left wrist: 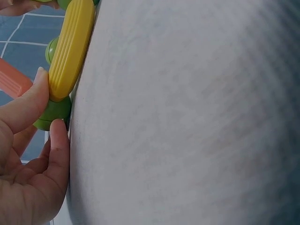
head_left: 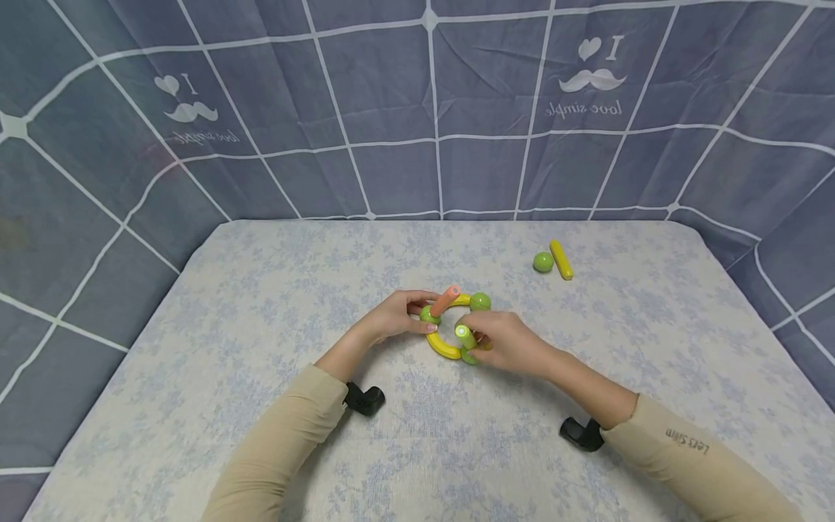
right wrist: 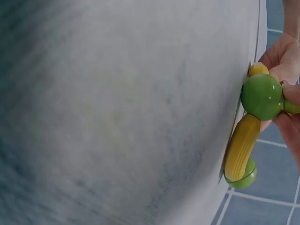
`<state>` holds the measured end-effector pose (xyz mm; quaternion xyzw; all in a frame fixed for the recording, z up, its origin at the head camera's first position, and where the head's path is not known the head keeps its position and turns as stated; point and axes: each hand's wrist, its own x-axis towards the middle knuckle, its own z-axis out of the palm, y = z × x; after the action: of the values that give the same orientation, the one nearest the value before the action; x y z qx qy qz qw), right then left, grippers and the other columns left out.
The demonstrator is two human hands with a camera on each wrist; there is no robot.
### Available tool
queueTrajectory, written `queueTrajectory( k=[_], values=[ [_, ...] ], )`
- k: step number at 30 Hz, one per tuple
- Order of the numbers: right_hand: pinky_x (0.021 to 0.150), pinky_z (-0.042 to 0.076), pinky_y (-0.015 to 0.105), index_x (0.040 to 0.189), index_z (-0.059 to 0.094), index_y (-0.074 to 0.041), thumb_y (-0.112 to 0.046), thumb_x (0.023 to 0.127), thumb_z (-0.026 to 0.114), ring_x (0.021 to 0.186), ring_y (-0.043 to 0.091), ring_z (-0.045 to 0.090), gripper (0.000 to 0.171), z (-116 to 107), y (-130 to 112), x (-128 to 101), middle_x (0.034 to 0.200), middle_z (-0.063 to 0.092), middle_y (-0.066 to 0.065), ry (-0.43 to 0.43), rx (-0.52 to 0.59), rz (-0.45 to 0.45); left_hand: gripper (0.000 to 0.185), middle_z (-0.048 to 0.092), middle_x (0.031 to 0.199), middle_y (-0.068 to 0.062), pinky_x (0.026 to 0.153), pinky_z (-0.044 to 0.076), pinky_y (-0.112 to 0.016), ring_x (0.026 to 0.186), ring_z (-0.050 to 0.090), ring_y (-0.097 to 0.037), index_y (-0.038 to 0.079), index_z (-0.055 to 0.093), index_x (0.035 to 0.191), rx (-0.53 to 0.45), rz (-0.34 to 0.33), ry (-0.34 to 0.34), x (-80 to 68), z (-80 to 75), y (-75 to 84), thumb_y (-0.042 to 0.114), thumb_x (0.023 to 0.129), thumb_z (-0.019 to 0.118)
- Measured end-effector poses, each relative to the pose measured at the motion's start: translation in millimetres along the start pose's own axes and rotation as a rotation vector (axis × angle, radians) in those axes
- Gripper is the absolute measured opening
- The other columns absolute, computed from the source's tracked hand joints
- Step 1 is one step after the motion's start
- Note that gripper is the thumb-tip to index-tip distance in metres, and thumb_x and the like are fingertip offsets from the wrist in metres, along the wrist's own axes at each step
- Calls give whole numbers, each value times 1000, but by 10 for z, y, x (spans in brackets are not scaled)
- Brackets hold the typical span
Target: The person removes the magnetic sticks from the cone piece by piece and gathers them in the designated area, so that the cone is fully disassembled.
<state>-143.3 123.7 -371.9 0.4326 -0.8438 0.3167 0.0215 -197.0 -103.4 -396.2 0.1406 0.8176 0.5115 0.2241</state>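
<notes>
Plastic rods and balls make up the ring (head_left: 450,330) lying near the middle of the surface (head_left: 261,348), and both my grips are on it. My left hand (head_left: 394,315) pinches the green ball (left wrist: 54,112) at the ring's left side, thumb on the end of a yellow rod (left wrist: 70,47) and a finger under the ball; an orange rod (head_left: 446,299) slants up from that same joint. My right hand (head_left: 512,342) is curled round the near-right part, where a light green rod (head_left: 464,335) stands up and another green ball (right wrist: 261,96) sits against my fingers. I judge the pieces hard, smooth and light, so they should not deform under pressure, but the ribbed rods give better purchase than the glossy balls, which may slip. The joints look like the weak point: I would hold at the balls and keep the ring flat, since a twist could pop a rod loose. A spare green ball (head_left: 543,262) and a spare yellow rod (head_left: 561,259) lie together well apart, toward the far right.
</notes>
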Motion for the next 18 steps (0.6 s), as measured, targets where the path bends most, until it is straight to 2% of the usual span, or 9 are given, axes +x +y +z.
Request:
queueTrajectory(
  k=[6,11,14,18],
  values=[
    [55,40,17,90,60,-12,11,72,68,62,5,42,31,32,-24,3,77,54,-4,5,-122,-144,55,53,121,-11,78,43,-30,98,49,-22,8,56,130,6,9,-5,-6,-9,-2,4,78,74],
    [52,36,15,91,62,-13,13,71,67,59,2,36,33,53,-46,7,77,53,-4,32,-169,-241,55,55,118,-12,74,43,-28,95,51,-21,8,56,130,-8,14,-8,2,-8,-5,3,78,74],
    [53,38,15,92,63,-12,13,72,67,59,3,39,32,51,-55,12,78,54,-5,26,-160,-233,55,55,118,-11,74,44,-28,96,51,-21,8,56,130,-14,9,-9,-1,-11,-5,3,78,74],
    [59,44,17,94,63,-10,8,74,69,66,6,49,28,15,-45,12,82,57,-4,0,-46,-106,54,53,120,-11,76,44,-29,99,50,-22,9,56,130,-12,0,-10,-3,-14,2,4,79,74]
  ],
)
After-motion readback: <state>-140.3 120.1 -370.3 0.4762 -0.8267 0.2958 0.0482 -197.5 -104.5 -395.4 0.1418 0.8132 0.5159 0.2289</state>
